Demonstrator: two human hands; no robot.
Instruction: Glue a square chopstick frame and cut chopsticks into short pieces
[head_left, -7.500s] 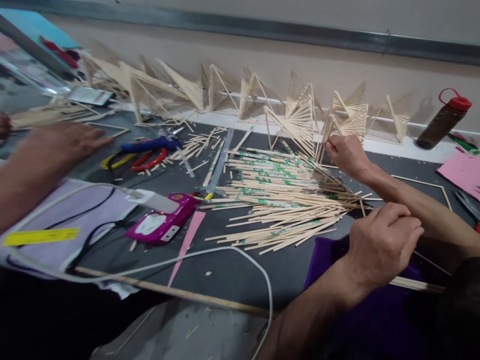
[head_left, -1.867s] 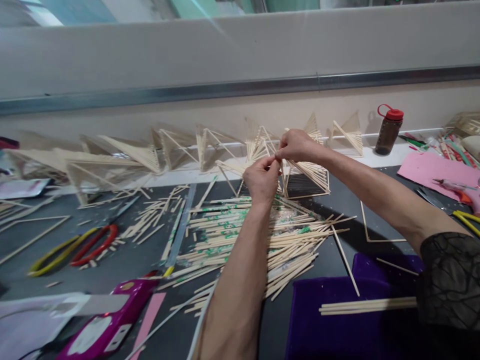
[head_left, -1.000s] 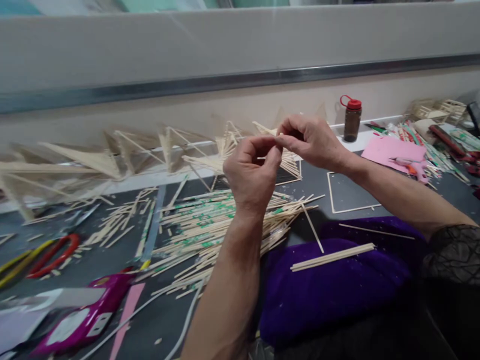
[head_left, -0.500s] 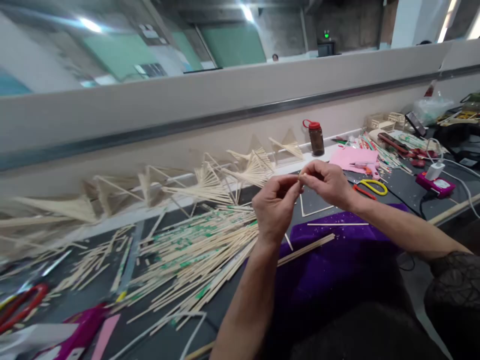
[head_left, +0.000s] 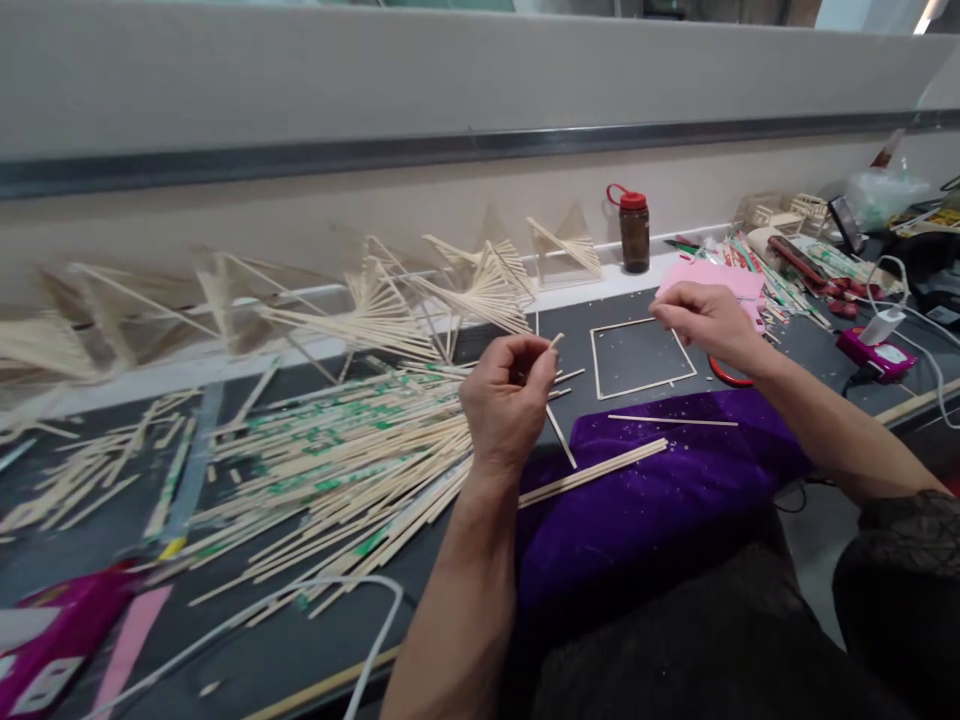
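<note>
Between the thumb and fingers of my left hand (head_left: 510, 400) is a thin wooden stick (head_left: 556, 341), its short end poking out at the fingertips. My right hand (head_left: 709, 322) is closed in a pinch over the far right corner of a square stick frame (head_left: 597, 365) on the dark table; whatever it may hold is too small to make out. On the purple cloth (head_left: 660, 500) lie a single stick (head_left: 673, 420) and a small bundle of sticks (head_left: 600, 474). A large pile of loose sticks (head_left: 390, 470) spreads left of my left hand.
Fanned stick models (head_left: 480, 290) line the wall. A brown bottle (head_left: 634, 235) with a red lid stands behind the frame. Pink paper (head_left: 712, 280), red-handled scissors (head_left: 727, 374) and a purple power strip (head_left: 876, 355) are at right. A white cable (head_left: 330, 580) crosses the front left.
My hands, which were together at the fingertips, have come apart, left hand to the left and right hand to the right. The view has tilted down, and the square frame shows more fully.
</note>
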